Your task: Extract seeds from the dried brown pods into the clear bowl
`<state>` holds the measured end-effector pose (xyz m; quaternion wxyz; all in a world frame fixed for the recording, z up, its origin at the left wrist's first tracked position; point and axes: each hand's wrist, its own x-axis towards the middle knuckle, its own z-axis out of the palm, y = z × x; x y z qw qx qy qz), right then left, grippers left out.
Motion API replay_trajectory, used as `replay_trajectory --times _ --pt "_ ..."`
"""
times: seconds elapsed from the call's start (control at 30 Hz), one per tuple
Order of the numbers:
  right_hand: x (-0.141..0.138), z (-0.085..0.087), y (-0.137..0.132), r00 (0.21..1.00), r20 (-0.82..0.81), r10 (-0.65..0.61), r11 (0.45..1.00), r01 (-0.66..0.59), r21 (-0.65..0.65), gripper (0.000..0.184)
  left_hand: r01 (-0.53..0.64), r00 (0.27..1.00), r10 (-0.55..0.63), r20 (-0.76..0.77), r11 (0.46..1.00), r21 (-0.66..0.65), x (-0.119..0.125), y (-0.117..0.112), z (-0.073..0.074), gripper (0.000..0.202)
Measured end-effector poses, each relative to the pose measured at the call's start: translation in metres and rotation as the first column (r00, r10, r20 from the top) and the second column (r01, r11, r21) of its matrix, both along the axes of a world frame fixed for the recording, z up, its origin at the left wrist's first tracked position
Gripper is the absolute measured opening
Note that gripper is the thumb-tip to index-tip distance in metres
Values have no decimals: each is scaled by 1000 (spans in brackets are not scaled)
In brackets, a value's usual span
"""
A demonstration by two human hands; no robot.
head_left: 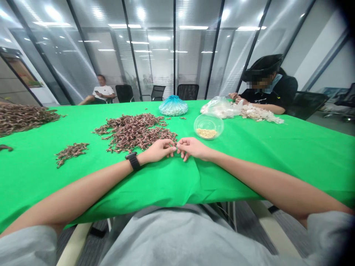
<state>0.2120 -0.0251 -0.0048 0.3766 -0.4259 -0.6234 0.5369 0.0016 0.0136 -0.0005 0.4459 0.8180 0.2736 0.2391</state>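
Observation:
My left hand (162, 149), with a black watch (133, 161) on its wrist, is pinched closed above the green cloth. My right hand (193, 148) is pinched too, and the fingertips of both hands meet. Whatever lies between them is too small to make out. Just beyond my left hand spreads a heap of dried, knobbly reddish-brown pieces (133, 131). Past my right hand a clear plastic bowl (219, 123) holds small pale-yellow grains (206, 133); it looks tilted towards me.
A smaller cluster of brown pieces (71, 152) lies left, with a larger heap (24, 116) farther off. A blue-topped plastic bag (173, 106) sits behind. At back right, a person (263, 88) works by a clear bag (219, 107) and pale scraps (259, 112). Another person (103, 90) sits beyond the table.

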Motion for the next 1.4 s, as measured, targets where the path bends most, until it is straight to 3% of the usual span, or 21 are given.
replay_trajectory --times 0.13,0.27,0.67,0.97,1.4 --pt "-3 -5 2 998 53 -33 990 25 137 27 6 1000 -6 6 1000 -9 -1 3 -2 44" --pt "-5 -8 2 997 76 -31 981 16 193 23 36 999 -35 10 998 -54 -4 6 -1 47" --pt "-4 -9 1 994 103 -37 971 12 238 22 145 989 -146 -10 988 -61 -10 12 2 44" --pt "-5 -1 -7 989 121 -82 960 46 276 26 165 986 -162 33 983 -80 -8 17 -5 48" --pt "-7 0 -11 989 99 -112 953 79 291 26 191 981 -188 42 978 -88 -6 9 0 47"
